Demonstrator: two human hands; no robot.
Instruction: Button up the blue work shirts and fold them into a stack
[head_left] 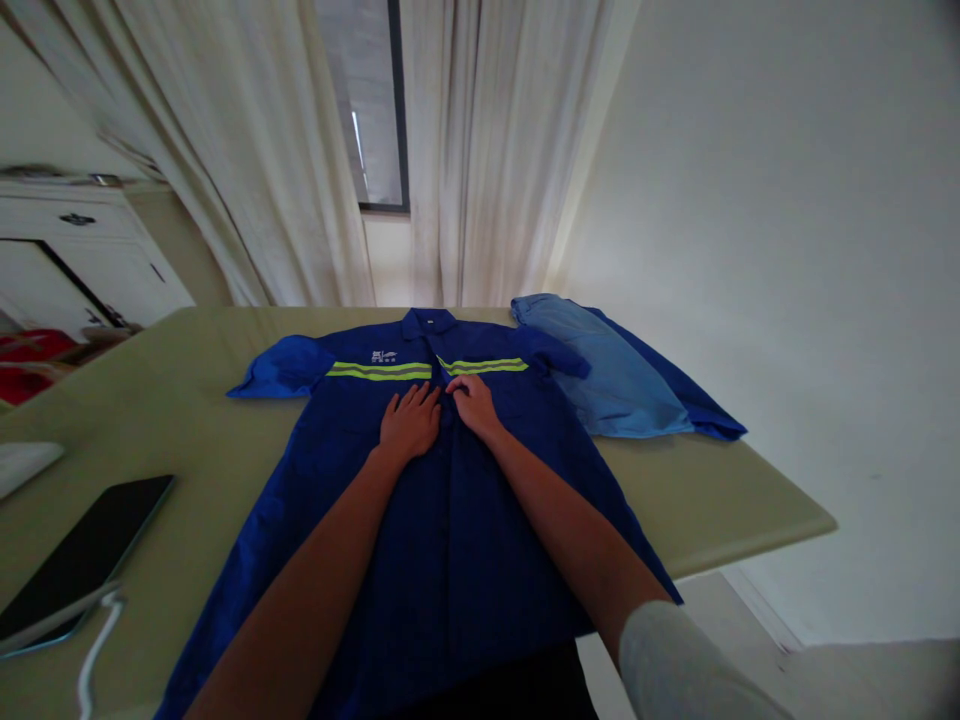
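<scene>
A dark blue work shirt (pixel 450 520) with yellow-green reflective stripes lies front up on the pale green table (pixel 180 420), collar away from me. My left hand (pixel 409 422) rests flat on its chest just left of the button line, fingers stretched out and together. Beside it, my right hand (pixel 472 400) sits on the button line under the stripe, fingers curled and pinching the placket. The two hands almost touch.
A second, lighter blue garment (pixel 622 385) lies folded at the table's far right. A dark tablet (pixel 82 560) with a white cable (pixel 97 640) lies near the left front edge. White drawers (pixel 82 250) stand far left; curtains hang behind. The table's right edge drops off.
</scene>
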